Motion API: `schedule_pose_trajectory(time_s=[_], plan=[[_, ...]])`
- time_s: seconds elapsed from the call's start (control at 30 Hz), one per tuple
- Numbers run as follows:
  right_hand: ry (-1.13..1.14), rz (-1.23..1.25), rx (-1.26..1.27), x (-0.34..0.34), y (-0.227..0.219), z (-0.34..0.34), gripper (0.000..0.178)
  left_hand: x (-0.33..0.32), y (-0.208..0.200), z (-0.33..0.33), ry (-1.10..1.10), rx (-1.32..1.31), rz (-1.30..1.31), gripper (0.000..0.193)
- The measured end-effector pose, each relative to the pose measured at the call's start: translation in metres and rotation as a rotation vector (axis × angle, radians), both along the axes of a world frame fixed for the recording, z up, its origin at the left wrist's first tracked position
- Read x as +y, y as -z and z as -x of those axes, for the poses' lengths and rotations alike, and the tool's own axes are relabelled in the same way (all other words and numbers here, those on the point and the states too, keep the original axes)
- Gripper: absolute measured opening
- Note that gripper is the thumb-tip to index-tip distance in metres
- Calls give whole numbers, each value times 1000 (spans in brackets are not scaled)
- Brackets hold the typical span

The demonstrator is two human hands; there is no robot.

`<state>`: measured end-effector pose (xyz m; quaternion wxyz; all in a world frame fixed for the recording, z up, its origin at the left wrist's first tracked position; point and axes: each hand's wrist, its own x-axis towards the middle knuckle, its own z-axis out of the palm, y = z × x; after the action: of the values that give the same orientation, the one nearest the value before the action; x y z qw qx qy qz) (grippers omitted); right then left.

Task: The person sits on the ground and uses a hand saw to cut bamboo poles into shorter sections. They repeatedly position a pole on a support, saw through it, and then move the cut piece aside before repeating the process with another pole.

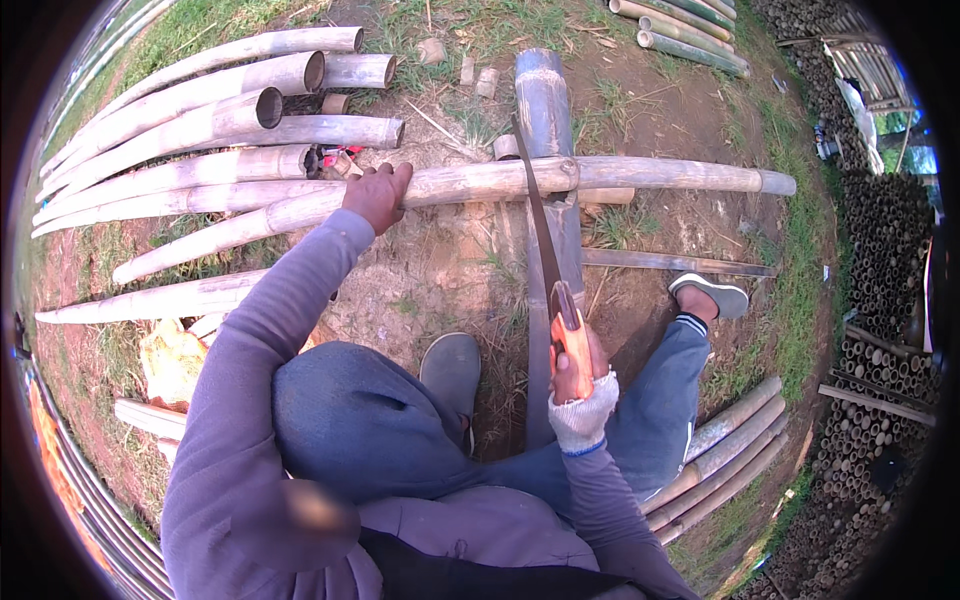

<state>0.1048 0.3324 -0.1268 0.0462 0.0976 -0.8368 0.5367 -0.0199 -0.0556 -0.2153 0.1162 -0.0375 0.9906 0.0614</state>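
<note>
A long pale bamboo pole [465, 184] lies crosswise over a thick grey bamboo log [543, 100]. My left hand [377, 195] is bare, its fingers wrapped over the pole left of the log. In my right hand [590, 372], partly covered by a white fingerless glove, is the orange handle of a handsaw [546, 240]. The saw's dark blade points away from me and crosses the pole above the log; whether its teeth are in the bamboo I cannot tell. Just right of the blade, a dark ring or cut edge marks the pole, and a bamboo length continues to the right.
Several bamboo poles [200, 120] are spread at the left, one with a red object by its end. More poles [725, 450] lie beside my right leg, and green ones [690, 40] at the far right. Stacked bamboo [885, 260] lines the right side. My feet straddle the log.
</note>
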Motion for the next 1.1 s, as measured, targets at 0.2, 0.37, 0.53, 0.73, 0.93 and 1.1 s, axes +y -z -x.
schedule_pose_trajectory(time_s=[0.2, 0.37, 0.53, 0.73, 0.93, 1.1], plan=[[-18, 33, -62, -9, 7, 20, 45, 2, 5, -2, 4, 28, 15, 62], [83, -197, 43, -53, 9, 95, 38, 5, 5, 6, 28, 19, -3, 61], [-9, 98, -221, 22, -7, -43, 52, 0, 0, -2, 16, -15, 29, 63], [25, -91, 40, -22, 17, 40, 42, 4, 1, 1, 35, 9, 12, 64], [41, -96, 67, -41, 15, 67, 40, 1, -2, 5, 10, 7, 5, 64], [-32, 53, -238, 36, 4, -56, 59, 0, 0, -2, 9, 8, 18, 66]])
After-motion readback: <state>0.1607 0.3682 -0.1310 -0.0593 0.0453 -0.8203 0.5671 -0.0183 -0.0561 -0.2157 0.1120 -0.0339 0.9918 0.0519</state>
